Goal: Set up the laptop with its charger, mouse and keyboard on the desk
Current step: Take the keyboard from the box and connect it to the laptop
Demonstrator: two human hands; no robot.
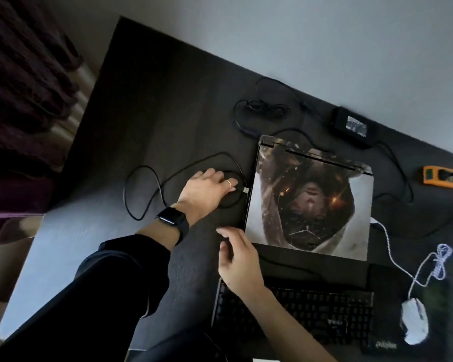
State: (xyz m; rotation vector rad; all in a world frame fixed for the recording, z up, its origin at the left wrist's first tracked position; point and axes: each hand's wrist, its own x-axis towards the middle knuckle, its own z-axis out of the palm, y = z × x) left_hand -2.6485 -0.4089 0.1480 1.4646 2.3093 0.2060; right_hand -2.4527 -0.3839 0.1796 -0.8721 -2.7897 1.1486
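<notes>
A closed laptop (309, 199) with a picture printed on its lid lies on the dark desk (168, 100). My left hand (207, 189) reaches to the laptop's left edge and pinches the end of a black cable (141, 192), whose USB plug (245, 189) sticks out right next to that edge. Hovering at the laptop's front left corner, my right hand (238, 259) has loose fingers and holds nothing. A black keyboard (311, 309) sits in front of the laptop. At the right lies a white mouse (415, 322) with a white braided cable (439, 259). The charger brick (353, 126) lies behind the laptop.
An orange power strip (439, 176) with a plug in it sits at the desk's right edge. Thin black charger cords loop across the back of the desk. A pale wall runs behind the desk, and dark curtains hang at the left.
</notes>
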